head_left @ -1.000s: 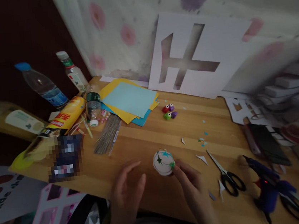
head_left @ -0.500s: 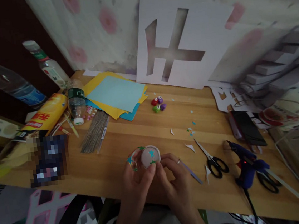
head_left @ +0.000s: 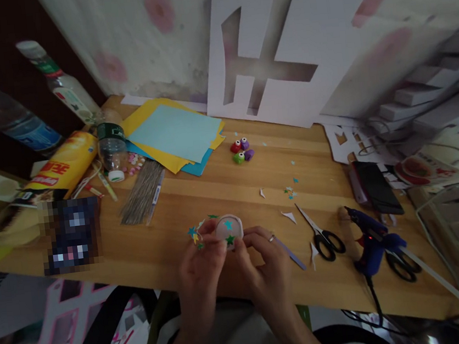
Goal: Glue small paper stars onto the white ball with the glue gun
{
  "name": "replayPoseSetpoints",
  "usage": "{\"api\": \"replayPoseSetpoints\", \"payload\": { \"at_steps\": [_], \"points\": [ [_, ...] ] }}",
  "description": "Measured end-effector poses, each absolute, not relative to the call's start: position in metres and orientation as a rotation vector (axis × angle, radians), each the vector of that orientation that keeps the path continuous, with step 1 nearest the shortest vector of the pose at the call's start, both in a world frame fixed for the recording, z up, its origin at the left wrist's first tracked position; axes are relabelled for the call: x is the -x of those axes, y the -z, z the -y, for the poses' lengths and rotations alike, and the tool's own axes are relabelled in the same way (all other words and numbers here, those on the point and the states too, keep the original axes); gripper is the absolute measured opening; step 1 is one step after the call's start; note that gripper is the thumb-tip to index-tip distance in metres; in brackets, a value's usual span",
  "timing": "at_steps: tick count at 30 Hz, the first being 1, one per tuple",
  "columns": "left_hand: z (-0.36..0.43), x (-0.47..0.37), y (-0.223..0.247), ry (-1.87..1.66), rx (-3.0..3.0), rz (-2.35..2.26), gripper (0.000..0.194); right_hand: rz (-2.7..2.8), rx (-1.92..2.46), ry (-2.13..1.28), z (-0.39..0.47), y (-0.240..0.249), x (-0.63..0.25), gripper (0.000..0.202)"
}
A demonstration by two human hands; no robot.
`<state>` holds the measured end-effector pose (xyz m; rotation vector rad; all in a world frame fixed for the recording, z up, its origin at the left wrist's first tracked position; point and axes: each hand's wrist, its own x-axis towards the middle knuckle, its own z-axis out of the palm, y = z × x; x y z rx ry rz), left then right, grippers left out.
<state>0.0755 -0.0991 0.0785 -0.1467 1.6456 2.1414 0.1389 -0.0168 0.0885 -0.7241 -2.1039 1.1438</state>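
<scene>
Low in the centre, above the table's front edge, both hands hold a small round white disc [head_left: 232, 228] with a raised rim and teal and green stars on it. My left hand [head_left: 201, 263] grips its left side, fingers closed. A thin loop with several small stars [head_left: 195, 235] sticks out beyond those fingers. My right hand [head_left: 259, 257], with a ring on one finger, pinches the lower right rim beside the green star. A purple strip [head_left: 291, 254] lies right of that hand. Black-handled scissors [head_left: 324, 239] and white paper scraps [head_left: 289, 217] rest further right.
A blue glue gun [head_left: 372, 241] and more scissors [head_left: 404, 266] lie at the right, near a phone [head_left: 376, 187]. Coloured paper [head_left: 177, 131], wires [head_left: 143, 193] and bottles [head_left: 111, 147] are at the left. Small coloured figures [head_left: 242, 150] stand mid-table; a white cut-out board [head_left: 325, 34] leans behind.
The view has shifted, so the table items appear slightly higher. My left hand has turned and moved a little left around the disc; the starred loop sticks out more.
</scene>
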Motion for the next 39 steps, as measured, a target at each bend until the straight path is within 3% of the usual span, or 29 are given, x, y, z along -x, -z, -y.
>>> {"api": "replayPoseSetpoints", "payload": {
  "at_steps": [8,39],
  "points": [
    [0.0991,-0.0719,-0.0816,-2.102,-0.015,-1.611,0.024,2.143,0.717,-1.106,0.0196,-0.0888,-0.1379,0.022],
    [0.1049,-0.0676,-0.0772,-2.077,-0.052,-1.616,0.020,2.233,0.708,-1.045,0.0214,-0.0881,-0.1381,0.023]
  ]
}}
